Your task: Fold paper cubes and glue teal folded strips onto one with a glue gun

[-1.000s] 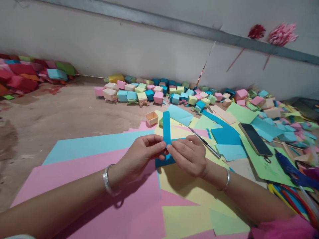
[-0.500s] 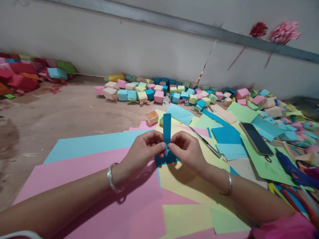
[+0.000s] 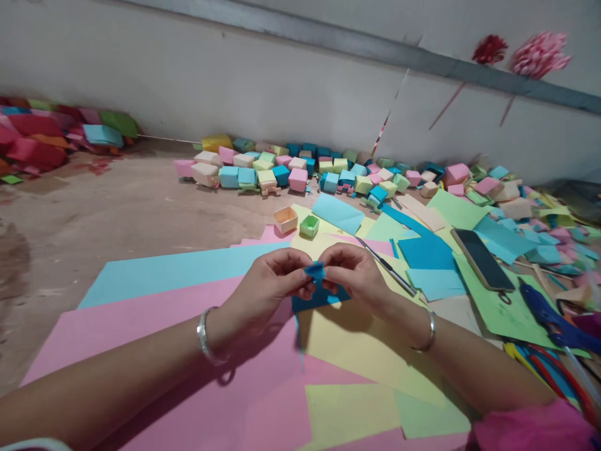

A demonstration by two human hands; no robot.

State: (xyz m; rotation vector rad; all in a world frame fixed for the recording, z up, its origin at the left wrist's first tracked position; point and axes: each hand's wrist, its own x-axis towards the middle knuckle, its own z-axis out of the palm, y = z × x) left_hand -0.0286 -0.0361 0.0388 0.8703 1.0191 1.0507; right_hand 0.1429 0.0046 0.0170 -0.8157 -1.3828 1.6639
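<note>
Between my two hands is a small blue paper strip (image 3: 315,270), its upper part now bent down toward me. My left hand (image 3: 277,279) pinches its left side between thumb and fingers. On the right side, my right hand (image 3: 352,275) grips it the same way. Below them a larger blue paper piece (image 3: 315,299) lies on yellow paper (image 3: 370,338), partly covered by my fingers. Just beyond my hands sit an open peach paper box (image 3: 285,220) and a smaller green paper box (image 3: 309,226). A pen-like craft knife (image 3: 387,266) lies right of my right hand.
Pink sheets (image 3: 188,363) and a light-blue sheet (image 3: 178,275) cover the near left. Many folded paper boxes (image 3: 297,180) line the wall. At right are a phone (image 3: 482,260), a blue glue gun (image 3: 558,313) and scissors (image 3: 554,376).
The blue strip stood upright between my fingers before and is now folded down. My right hand went from spread fingers to a pinch. The green box behind has come into fuller view.
</note>
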